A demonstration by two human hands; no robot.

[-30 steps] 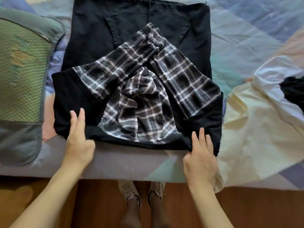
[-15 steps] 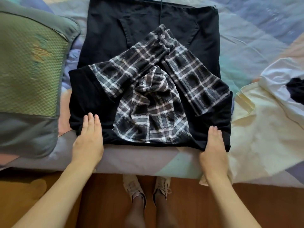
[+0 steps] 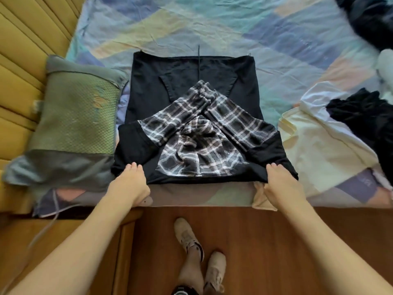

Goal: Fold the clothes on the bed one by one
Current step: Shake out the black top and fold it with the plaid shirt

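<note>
The bed (image 3: 212, 24) filled the top of the view, covered by a sheet with blue, green and yellow patches. A yellow padded wall (image 3: 27, 39) stood along the bed's left side. In the middle of the bed lay a black hoodie (image 3: 148, 86). Its long side ran away from the person. Its bottom hem lay at the far end and its hood end lay at the bed's near edge, by the person. Its two checked sleeves (image 3: 170, 122) were folded in over the front and met in a point near the pocket. The checked hood lining (image 3: 197, 154) lay bunched between them.

A green and grey pillow (image 3: 70, 124) lay just left of the hoodie, touching its side. A pale yellow cloth (image 3: 323, 150) lay just right of it. More black clothes (image 3: 361, 111) lay on that cloth, and another dark pile (image 3: 365, 20) sat at the far right corner.

The left hand (image 3: 129, 184) was at the near left corner of the hoodie. Its fingers were bent over the black edge and held it. The right hand (image 3: 280, 184) was at the near right corner. Its fingers were also bent over the edge and gripped the cloth, which was lifted a little there.

Below the bed was a brown wooden floor (image 3: 255, 241), with the person's two pale shoes (image 3: 189, 237) on it.
</note>
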